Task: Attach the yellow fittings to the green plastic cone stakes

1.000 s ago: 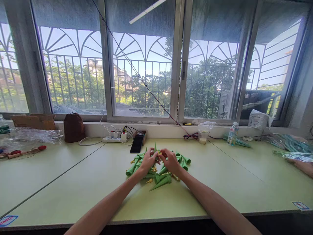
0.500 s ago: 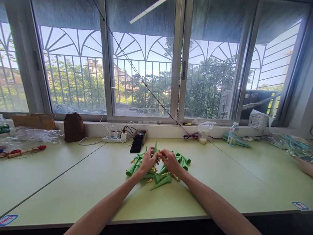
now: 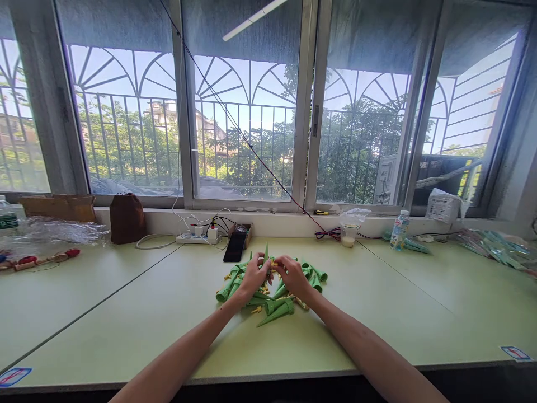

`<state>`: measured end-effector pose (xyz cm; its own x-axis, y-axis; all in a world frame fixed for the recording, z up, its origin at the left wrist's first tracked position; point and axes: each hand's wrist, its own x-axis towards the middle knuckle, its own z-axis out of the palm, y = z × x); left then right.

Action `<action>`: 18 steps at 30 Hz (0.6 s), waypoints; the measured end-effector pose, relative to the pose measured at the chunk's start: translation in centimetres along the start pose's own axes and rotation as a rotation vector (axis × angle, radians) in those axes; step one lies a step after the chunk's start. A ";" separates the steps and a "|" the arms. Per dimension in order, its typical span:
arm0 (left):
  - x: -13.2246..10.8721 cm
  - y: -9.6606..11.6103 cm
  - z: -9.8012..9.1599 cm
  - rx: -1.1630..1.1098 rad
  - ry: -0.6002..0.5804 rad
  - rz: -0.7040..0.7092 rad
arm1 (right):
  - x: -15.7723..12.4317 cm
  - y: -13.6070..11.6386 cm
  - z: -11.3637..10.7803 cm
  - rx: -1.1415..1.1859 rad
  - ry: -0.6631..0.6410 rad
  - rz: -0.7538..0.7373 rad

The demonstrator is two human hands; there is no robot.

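My left hand (image 3: 254, 276) is closed around a green plastic spike (image 3: 266, 253), whose pointed tip stands upward above the fingers. Close beside it, my right hand (image 3: 292, 275) pinches a small yellow plastic piece (image 3: 274, 264) against the side of the spike; the exact contact is hidden by the fingers. Around and beneath both hands lies a pile of green cone-shaped spikes (image 3: 282, 310) with open round ends. Small yellow pieces (image 3: 257, 309) are scattered among them.
Behind the pile lie a black phone (image 3: 235, 246) and a power strip (image 3: 197, 239). A brown pouch (image 3: 127, 219) stands at the left. A plastic cup (image 3: 349, 234) and a bottle (image 3: 399, 230) stand at the right, with plastic bags (image 3: 499, 249) further along.
Both my hands stay almost in place, with only slight finger movement at the yellow piece. At the far right, another person's hand has left the view.
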<state>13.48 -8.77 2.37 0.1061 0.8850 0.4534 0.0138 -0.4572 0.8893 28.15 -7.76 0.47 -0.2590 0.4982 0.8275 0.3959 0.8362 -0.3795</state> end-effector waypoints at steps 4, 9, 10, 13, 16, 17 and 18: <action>-0.1 0.2 0.0 -0.011 -0.009 0.002 | 0.0 -0.1 -0.1 -0.020 -0.018 0.027; -0.3 0.4 0.1 0.026 -0.008 0.033 | 0.0 -0.6 -0.4 -0.049 -0.058 0.060; -0.3 0.4 0.1 0.030 -0.006 0.035 | 0.0 -0.6 -0.4 -0.054 -0.060 0.066; -0.3 0.4 0.2 0.032 -0.001 0.032 | 0.0 -0.5 -0.4 -0.061 -0.063 0.074; -0.3 0.4 0.2 0.004 -0.004 0.020 | 0.0 -0.3 -0.2 -0.055 -0.056 0.065; -0.3 0.3 0.2 -0.011 -0.005 0.010 | 0.0 -0.2 -0.2 -0.049 -0.052 0.060; -0.3 0.3 0.2 -0.027 -0.007 -0.002 | 0.0 -0.2 -0.2 -0.041 -0.048 0.054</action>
<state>13.65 -9.15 2.53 0.1130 0.8851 0.4516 -0.0128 -0.4531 0.8914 28.22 -7.96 0.59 -0.2773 0.5539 0.7851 0.4459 0.7980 -0.4054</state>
